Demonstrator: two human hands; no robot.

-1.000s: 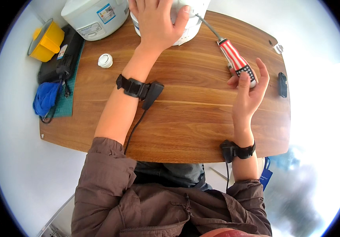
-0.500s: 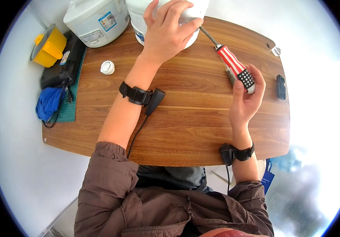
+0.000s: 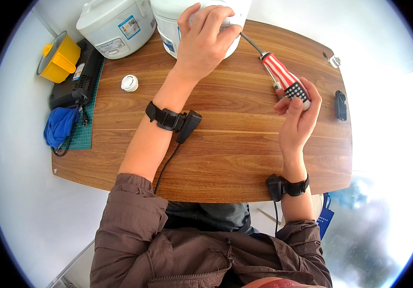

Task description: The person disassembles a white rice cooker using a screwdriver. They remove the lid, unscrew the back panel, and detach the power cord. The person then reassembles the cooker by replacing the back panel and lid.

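Observation:
A large white rice cooker (image 3: 167, 25) stands at the far edge of the table, cut off by the picture's top. My left hand (image 3: 202, 47) reaches over its front with bent fingers; the thumb meets the metal shaft of a screwdriver (image 3: 279, 71) near its tip. What lies under those fingers, if anything, is hidden. The screwdriver's handle, red and white striped with a black star-patterned end, slants down to my right hand (image 3: 298, 113). Thumb and fingers there curl loosely round the handle's end. A narrow silvery piece shows along the handle's left side.
A second white rice cooker (image 3: 115, 33) stands at the far left. Nearby are a small white round cap (image 3: 129, 83), a yellow container (image 3: 61, 60), a black device (image 3: 74, 89), a blue cloth (image 3: 60, 126) and a green mat (image 3: 85, 137). A dark oblong object (image 3: 341, 105) lies by the right edge.
My right hand's fingers have shifted round the handle, more of them now showing on its left side. The screwdriver has turned and moved slightly left. The cooker and left hand have moved only a little.

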